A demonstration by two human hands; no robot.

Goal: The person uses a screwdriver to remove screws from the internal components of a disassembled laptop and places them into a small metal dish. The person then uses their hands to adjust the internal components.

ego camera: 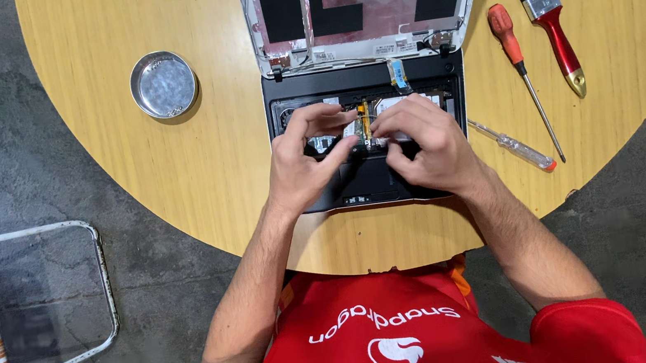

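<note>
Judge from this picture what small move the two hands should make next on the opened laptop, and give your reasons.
Probably ease the small part between the fingertips gently free. The left hand and right hand both pinch at the middle of the opened laptop base, beside an orange ribbon cable. Both screwdrivers lie unused on the table, so hands alone seem enough.

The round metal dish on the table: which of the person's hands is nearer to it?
Left. The left hand rests on the opened laptop, just right of the metal dish and below it. The right hand lies farther right, beyond the left.
</note>
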